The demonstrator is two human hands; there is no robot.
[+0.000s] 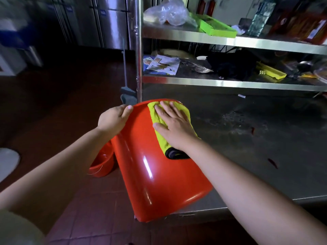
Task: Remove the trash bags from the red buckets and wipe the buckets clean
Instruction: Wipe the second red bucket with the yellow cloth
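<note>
Left hand (113,119) grips the glossy red plastic bucket (159,174) at its base edge; right hand (174,123), fingers spread, presses a yellow microfibre cloth (155,114) flat. Light, slippery shell, judged.

No text can be read; the blue tags (103,12) on the steel cabinets (113,22) are blurred.

Left hand (113,119) curled in a grip, right hand (174,123) pressing flat.
</note>
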